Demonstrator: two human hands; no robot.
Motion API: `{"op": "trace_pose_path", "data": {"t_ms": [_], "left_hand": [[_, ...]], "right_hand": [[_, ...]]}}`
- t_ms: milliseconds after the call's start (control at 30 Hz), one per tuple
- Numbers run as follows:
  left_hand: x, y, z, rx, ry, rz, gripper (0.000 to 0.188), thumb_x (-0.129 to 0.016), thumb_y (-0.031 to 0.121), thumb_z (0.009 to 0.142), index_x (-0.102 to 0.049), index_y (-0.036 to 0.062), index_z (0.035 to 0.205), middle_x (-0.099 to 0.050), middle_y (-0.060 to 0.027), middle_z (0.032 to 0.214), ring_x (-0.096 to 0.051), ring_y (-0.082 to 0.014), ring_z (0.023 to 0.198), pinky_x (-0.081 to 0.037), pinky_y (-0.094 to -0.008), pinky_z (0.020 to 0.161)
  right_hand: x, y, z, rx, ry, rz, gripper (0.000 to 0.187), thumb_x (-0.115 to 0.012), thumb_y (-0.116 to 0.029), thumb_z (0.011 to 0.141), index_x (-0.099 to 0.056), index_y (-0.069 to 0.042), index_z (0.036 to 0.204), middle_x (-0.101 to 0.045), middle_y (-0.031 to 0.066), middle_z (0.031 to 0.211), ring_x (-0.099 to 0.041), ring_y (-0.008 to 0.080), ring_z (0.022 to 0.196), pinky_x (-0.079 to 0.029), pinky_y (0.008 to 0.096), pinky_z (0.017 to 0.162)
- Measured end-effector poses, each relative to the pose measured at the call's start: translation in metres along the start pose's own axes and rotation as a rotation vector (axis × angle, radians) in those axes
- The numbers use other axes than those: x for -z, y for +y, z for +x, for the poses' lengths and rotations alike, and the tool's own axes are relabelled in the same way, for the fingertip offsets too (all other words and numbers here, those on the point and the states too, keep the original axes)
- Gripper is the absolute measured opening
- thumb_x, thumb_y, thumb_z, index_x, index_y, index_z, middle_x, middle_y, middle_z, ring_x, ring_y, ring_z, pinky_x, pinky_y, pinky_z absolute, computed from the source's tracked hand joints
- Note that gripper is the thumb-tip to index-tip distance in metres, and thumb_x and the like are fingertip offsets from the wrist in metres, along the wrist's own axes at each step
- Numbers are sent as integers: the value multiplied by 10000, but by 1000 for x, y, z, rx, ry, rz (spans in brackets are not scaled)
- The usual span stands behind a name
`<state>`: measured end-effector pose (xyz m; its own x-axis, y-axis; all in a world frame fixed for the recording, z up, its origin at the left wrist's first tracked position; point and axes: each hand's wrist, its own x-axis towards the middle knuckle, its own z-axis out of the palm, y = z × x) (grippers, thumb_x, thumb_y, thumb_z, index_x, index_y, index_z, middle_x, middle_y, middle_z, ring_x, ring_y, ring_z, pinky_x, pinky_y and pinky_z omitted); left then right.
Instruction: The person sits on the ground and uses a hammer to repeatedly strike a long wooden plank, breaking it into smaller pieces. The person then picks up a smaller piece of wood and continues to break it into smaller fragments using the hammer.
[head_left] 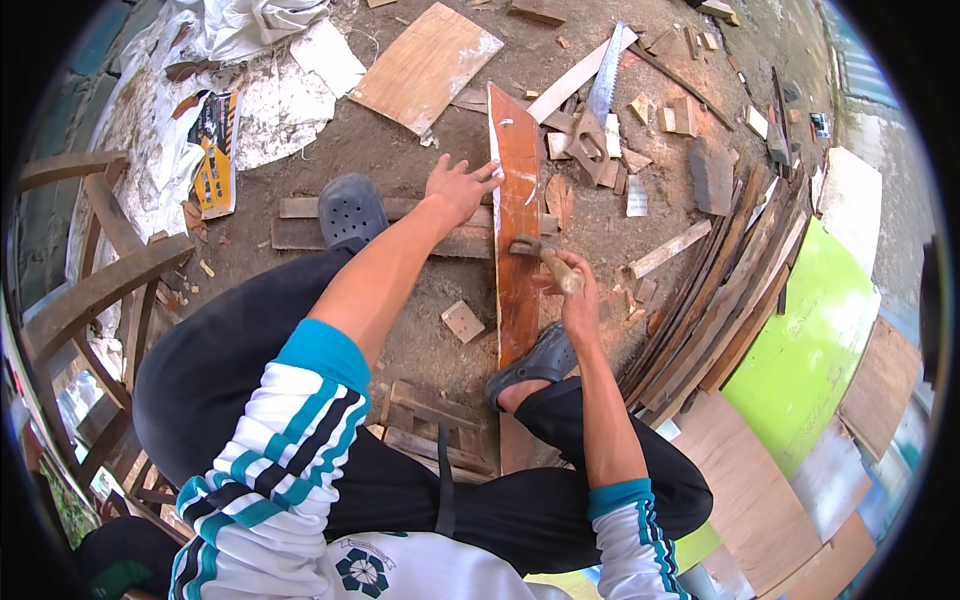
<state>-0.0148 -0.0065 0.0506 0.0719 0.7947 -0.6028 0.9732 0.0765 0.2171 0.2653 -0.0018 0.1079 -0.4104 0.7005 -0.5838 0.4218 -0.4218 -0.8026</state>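
A long reddish-brown wooden board (518, 205) with a pale, rough left edge runs away from me between my feet. Fingers spread, my left hand (462, 190) rests its fingertips at that left edge. My right hand (577, 300) is closed round the wooden handle of a hammer (558, 270), whose dark metal head is at the board's face, nearer to me than my left hand. Whether the head presses on the wood I cannot tell. The board's near part passes beside my right clog (533, 365). A timber piece (465, 243) lies crosswise at the board's left.
A handsaw (604, 85) lies among wood offcuts beyond the board. Long strips (715, 290) are stacked at right, beside a lime-green panel (810, 340). A plywood sheet (425, 68) lies far off, wooden chair frames (105, 290) stand at left, and a small block (462, 321) sits nearby.
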Motion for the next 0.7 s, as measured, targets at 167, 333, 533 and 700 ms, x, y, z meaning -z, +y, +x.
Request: {"op": "trace_pose_path", "data": {"t_ms": [167, 333, 533, 700], "left_hand": [[-4, -7, -5, 22, -18, -4, 739, -531, 86, 957, -257, 363, 1584, -144, 128, 1679, -397, -245, 1438, -239, -535, 1202], [4, 0, -4, -4, -33, 26, 784, -547, 83, 947, -208, 359, 1598, -130, 109, 1684, -391, -244, 1446, -255, -530, 1199], [9, 2, -4, 3, -64, 18, 792, -544, 82, 950, -190, 363, 1600, -125, 100, 1685, -382, -250, 1455, -254, -527, 1205], [-3, -4, -2, 6, -23, 6, 787, -557, 83, 940, -217, 356, 1596, -138, 106, 1683, -417, -253, 1429, -259, -529, 1200]], "right_hand": [[-9, -34, -1, 384, -45, -742, 366, -726, -226, 870, -646, -86, 1199, -671, 157, 1129, -684, 308, 926, -504, 388, 802], [-31, -56, 28, 1012, -9, -742, 221, -754, -235, 849, -657, -38, 823, -627, 123, 814, -605, 237, 706, -472, 376, 650], [-36, -36, 45, 191, 45, -123, 284, -709, -204, 895, -594, -59, 679, -476, -23, 518, -462, 85, 486, -374, 285, 478], [-59, -27, 42, -49, 312, 219, 289, -659, -182, 898, -512, -75, 673, -452, 5, 544, -445, 139, 462, -381, 321, 474]]}}
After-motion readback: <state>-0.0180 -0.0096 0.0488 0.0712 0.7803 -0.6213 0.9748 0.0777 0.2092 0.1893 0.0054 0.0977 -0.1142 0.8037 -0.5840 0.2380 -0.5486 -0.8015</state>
